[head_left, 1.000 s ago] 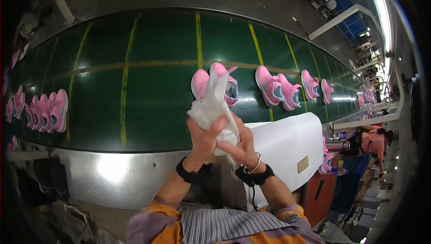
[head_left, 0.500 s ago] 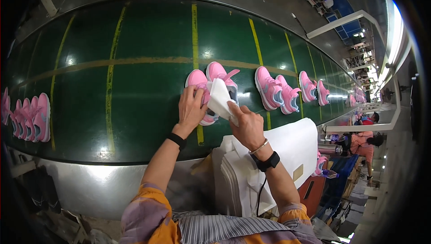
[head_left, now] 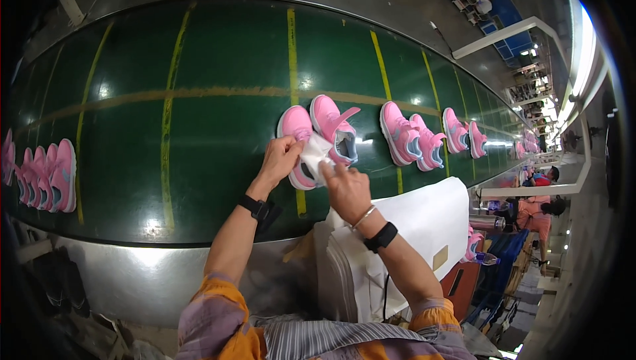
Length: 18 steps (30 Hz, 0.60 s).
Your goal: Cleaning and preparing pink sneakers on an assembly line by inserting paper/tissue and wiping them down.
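Observation:
A pink sneaker (head_left: 295,121) with a white sole stands on the green belt, toe pointing away from me. My left hand (head_left: 281,163) is closed in a pinch at its upper, near the opening. A crumpled white sheet of paper (head_left: 317,150) lies over the shoe's opening, partly inside it. My right hand (head_left: 347,191) grips the near end of that paper; its fingertips are slightly blurred. Right beside it stands the matching pink sneaker (head_left: 324,113), its strap lifted and its grey-blue lining showing.
A green conveyor belt (head_left: 225,161) with yellow lines runs across. More pink sneakers stand to the right (head_left: 399,131) and in a row at far left (head_left: 64,174). A thick stack of white sheets (head_left: 424,217) sits at the belt's near edge. A metal flask (head_left: 489,222) is beyond it.
The paper has gone from a flat folded strip to a crumpled piece lower in the shoe's opening. My right hand has moved left and nearer me. Belt and shoes have shifted slightly right.

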### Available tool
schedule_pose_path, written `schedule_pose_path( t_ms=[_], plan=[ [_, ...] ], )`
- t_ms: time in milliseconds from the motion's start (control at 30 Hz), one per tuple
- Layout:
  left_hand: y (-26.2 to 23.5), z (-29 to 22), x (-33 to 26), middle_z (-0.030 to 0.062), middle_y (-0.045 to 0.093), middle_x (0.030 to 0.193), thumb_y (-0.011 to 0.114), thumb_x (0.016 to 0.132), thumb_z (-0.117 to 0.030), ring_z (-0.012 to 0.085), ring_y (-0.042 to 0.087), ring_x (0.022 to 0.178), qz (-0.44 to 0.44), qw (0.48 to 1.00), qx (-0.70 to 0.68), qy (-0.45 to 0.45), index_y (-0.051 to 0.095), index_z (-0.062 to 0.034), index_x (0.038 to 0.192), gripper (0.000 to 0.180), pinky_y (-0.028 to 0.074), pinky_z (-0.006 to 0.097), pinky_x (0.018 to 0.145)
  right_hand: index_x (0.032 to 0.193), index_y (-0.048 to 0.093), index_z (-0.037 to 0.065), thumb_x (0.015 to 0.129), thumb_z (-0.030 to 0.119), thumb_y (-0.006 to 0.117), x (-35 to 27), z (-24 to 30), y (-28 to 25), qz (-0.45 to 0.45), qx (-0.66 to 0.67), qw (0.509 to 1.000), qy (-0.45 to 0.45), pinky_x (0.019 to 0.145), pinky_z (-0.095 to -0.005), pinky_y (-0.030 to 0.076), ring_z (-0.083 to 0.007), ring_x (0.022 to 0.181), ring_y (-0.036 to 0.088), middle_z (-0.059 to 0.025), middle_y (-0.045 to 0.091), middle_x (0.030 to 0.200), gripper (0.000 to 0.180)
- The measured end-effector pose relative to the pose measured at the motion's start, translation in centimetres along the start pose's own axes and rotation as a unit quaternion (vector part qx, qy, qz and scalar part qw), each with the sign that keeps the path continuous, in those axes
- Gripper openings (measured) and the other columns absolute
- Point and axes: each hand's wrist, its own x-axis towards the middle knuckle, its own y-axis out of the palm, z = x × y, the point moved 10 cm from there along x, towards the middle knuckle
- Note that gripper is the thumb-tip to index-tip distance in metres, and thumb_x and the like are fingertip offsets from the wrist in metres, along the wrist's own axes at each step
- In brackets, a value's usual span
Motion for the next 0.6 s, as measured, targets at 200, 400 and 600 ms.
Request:
schedule_pose_path(
  t_ms=[200, 400, 600],
  plan=[
    [0.7, -7.9, -3.3, 0.0130, 0.062, 0.100, 0.072, 0.079, -0.009, 0.0297, 0.058, 0.095, -0.044, 0.906, 0.287, 0.309, 0.065, -0.0024, 0.099, 0.022, 0.049, 0.037, 0.082, 0.121, 0.063, 0.016, 0.075, 0.008, 0.064, 0.1, -1.1, -2.8, -0.028, 0.054, 0.998, 0.002, 0.060, -0.0452, 0.053, -0.0329, 0.072, 0.068, -0.0122, 0.064, 0.088, 0.046],
    [0.9, -5.7, -2.7, 0.0180, 0.062, 0.104, 0.071, 0.074, -0.008, 0.0384, 0.061, 0.098, -0.096, 0.854, 0.439, 0.264, 0.060, -0.0002, 0.108, 0.036, 0.052, 0.043, 0.084, 0.120, 0.061, 0.016, 0.078, 0.008, 0.061, -0.4, -0.9, -3.6, -0.050, 0.034, 0.997, -0.055, 0.061, -0.0459, 0.053, -0.0338, 0.075, 0.068, -0.0139, 0.065, 0.094, 0.042],
    [0.5, -5.7, -1.0, 0.0182, 0.065, 0.096, 0.063, 0.078, -0.005, 0.0368, 0.065, 0.093, -0.077, 0.868, 0.409, 0.270, 0.065, -0.0011, 0.098, 0.020, 0.054, 0.045, 0.082, 0.101, 0.064, 0.008, 0.069, 0.007, 0.065, 5.0, 3.6, 0.8, 0.036, -0.021, 0.997, -0.070, 0.065, -0.0480, 0.052, -0.0370, 0.071, 0.068, -0.0172, 0.068, 0.090, 0.032]
  ],
)
